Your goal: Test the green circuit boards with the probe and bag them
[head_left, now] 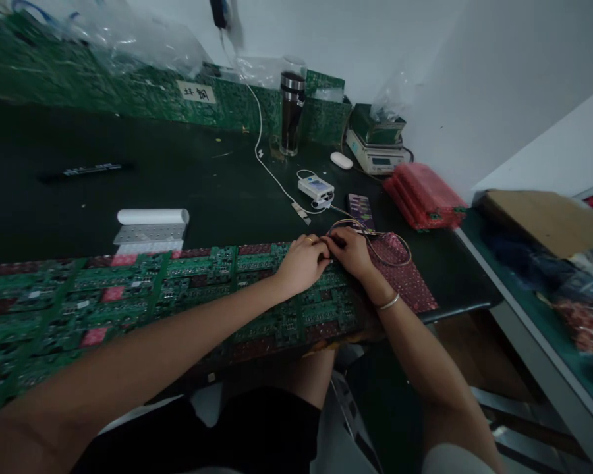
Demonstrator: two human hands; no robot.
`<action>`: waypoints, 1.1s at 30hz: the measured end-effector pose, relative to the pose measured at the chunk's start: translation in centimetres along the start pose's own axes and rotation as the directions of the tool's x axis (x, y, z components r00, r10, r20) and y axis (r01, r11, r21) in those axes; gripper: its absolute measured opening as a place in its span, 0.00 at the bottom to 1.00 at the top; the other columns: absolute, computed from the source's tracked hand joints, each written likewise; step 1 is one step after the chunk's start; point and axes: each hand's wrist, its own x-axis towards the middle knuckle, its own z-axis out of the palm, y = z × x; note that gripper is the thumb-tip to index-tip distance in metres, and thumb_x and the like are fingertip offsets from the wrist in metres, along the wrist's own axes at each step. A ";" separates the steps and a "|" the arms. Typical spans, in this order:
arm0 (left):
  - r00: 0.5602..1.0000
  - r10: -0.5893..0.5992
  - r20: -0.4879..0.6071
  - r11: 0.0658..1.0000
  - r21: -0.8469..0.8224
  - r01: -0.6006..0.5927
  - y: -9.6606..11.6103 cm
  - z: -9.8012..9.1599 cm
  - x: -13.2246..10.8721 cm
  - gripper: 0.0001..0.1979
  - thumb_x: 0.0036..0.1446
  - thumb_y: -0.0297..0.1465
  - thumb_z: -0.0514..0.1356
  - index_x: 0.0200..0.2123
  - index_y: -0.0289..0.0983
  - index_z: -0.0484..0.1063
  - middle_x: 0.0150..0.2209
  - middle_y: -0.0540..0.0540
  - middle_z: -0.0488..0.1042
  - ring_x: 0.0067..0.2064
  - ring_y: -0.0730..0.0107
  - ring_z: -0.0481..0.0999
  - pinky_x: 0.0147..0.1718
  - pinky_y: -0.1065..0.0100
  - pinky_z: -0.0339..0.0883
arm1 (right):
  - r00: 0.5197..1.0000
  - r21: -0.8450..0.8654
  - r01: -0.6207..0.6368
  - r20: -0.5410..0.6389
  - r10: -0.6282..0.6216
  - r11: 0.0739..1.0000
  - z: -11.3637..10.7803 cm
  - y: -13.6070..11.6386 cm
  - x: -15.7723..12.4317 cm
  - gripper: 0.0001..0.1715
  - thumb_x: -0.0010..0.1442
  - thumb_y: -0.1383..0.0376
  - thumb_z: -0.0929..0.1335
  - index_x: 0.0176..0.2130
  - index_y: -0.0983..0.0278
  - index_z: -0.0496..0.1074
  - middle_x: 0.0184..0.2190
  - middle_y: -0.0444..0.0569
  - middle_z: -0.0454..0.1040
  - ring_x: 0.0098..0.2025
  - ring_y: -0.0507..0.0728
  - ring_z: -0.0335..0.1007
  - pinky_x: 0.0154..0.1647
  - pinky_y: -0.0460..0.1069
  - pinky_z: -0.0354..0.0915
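Both my hands meet over the right end of a long row of green circuit boards (197,266). My left hand (304,260) is closed, its fingers curled down at the top edge of a board. My right hand (350,250) pinches at the same spot, fingertip to fingertip with the left. Thin wires (400,262) loop from a small white box (316,187) round to the right hand's fingers. The wire ends and whatever lies between the fingertips are hidden. Pink bubble wrap (405,273) lies right of my right hand.
A phone (360,212) lies just beyond my right hand. Behind stand a tumbler (291,115) and a scale (375,155). Red-wrapped packs (425,194) sit at the right. A white roll (153,216) and a black marker (86,171) lie at left.
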 end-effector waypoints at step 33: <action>0.927 -0.156 -0.342 0.988 -0.070 0.140 -7.8 -10.9 -23.6 0.18 0.67 0.44 0.52 0.58 0.51 0.69 0.56 0.53 0.73 0.59 0.52 0.71 0.60 0.53 0.64 | 0.998 -0.019 -0.027 -0.052 0.026 0.999 -4.7 -5.8 -10.7 0.18 0.66 0.51 0.69 0.30 0.60 0.73 0.30 0.49 0.76 0.35 0.58 0.72 0.39 0.54 0.69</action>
